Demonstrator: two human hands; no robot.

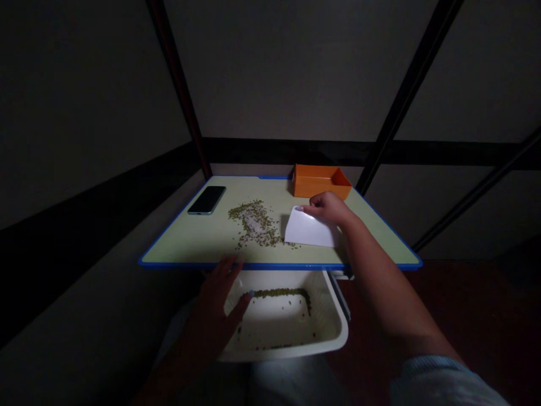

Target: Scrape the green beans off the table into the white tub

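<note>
My right hand pinches the upper edge of a white sheet, thin and flat like card or plastic, over the right part of the tabletop. Just left of the sheet spreads a heap of small green seeds mixed with whitish grains. Some seeds lie at the sheet's lower left corner. Below the table's front edge, my left hand is at the left side of a white tub, fingers spread and holding nothing. More green seeds line the far side of the tub's floor.
A phone lies at the table's left. An orange open box stands at the back right. The pale green table has a raised blue rim, with the tub under its front edge. A wall rises behind.
</note>
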